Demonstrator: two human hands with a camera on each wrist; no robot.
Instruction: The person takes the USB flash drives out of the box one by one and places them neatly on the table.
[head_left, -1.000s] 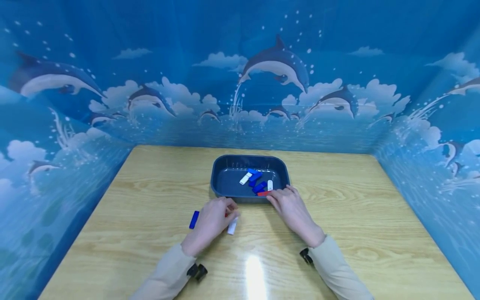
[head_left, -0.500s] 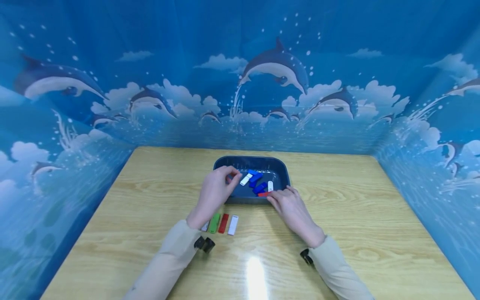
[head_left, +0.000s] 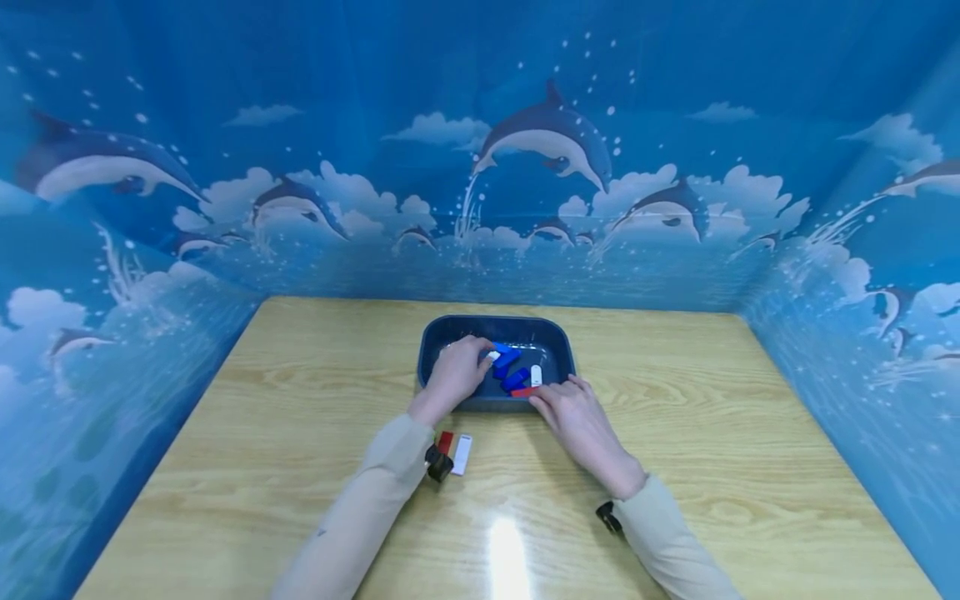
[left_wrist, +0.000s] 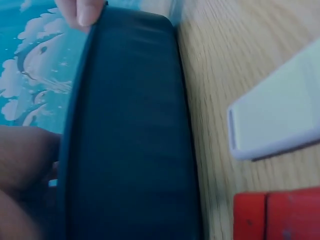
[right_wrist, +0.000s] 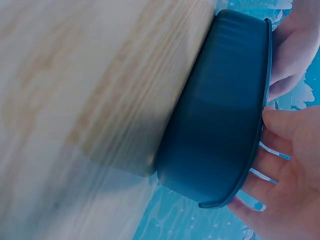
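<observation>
In the head view my left hand [head_left: 457, 367] reaches into the dark blue tray [head_left: 442, 329], thumb and forefinger at a white USB stick [head_left: 492, 356], which they pinch. Beside it lie several blue USB sticks [head_left: 516, 379], another white one and a red one [head_left: 523, 392] by the near wall. My right hand [head_left: 573, 412] holds the tray's near right rim. In the right wrist view, its thumb [right_wrist: 280, 121] lies at the rim and its fingers reach past it. The left wrist view shows the tray's outer wall [left_wrist: 130, 125]; it hides the left fingertips.
On the table before the tray lie a white USB stick [head_left: 462, 455] and a red USB stick [head_left: 446, 442], partly behind the left sleeve [head_left: 367, 492], with a sliver of green beside them. A dolphin-printed curtain [head_left: 480, 167] surrounds the table [head_left: 675, 400].
My left hand has moved from the row of sticks on the table, over the tray's left side, to the white USB stick inside. The right hand stays at the rim.
</observation>
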